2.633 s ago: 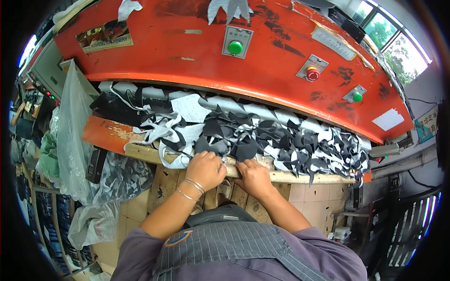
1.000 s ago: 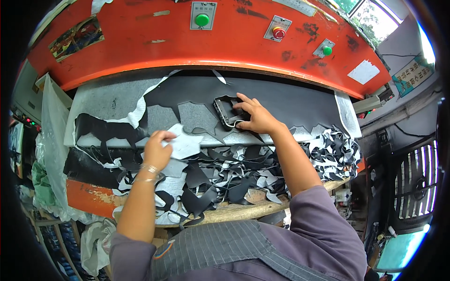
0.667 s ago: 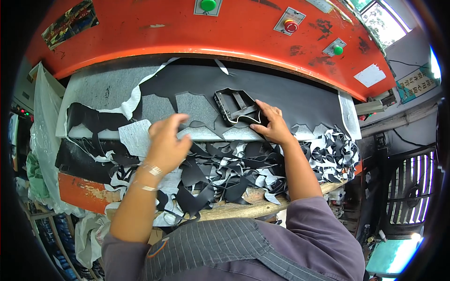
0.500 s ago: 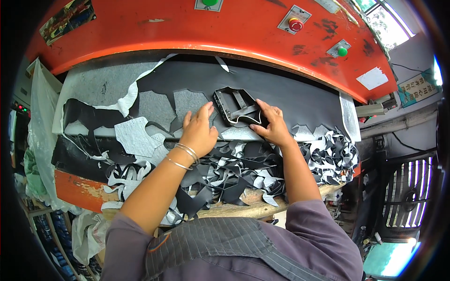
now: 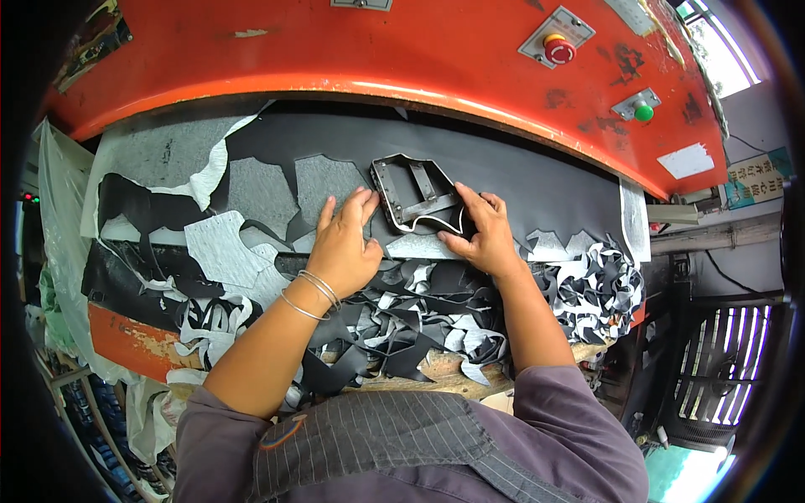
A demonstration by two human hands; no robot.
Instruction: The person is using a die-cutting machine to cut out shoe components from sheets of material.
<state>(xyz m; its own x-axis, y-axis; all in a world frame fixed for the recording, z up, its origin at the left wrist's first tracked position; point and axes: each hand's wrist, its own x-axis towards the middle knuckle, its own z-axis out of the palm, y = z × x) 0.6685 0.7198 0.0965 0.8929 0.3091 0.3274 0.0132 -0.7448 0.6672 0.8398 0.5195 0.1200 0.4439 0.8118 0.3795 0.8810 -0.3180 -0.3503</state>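
Observation:
A steel cutting die (image 5: 434, 204), an angular metal frame with crossbars, lies on a black sheet (image 5: 545, 180) with a pale grey backing. My right hand (image 5: 486, 232) grips the die's right end, thumb at its near edge and fingers along its side. At the left side of the die is my left hand (image 5: 345, 239), its fingers stretched out and thumb apart, fingertips close against the frame; whether they touch it I cannot tell. Left of the die, shaped cutouts in the sheet show the grey surface (image 5: 260, 191) beneath. A loose grey cut piece (image 5: 222, 247) lies near my left forearm.
An orange machine beam (image 5: 335, 59) spans the far side, carrying a red emergency stop button (image 5: 559, 49) and a green button (image 5: 643, 111). Black and white scraps (image 5: 591, 289) heap along the near edge. Plastic sheeting (image 5: 71, 243) hangs at left; a dark fan (image 5: 725, 369) stands at right.
My left fingers have come slightly closer to the die's left side. My right hand stays on the die, which looks unmoved on the sheet. The whole view has shifted a little.

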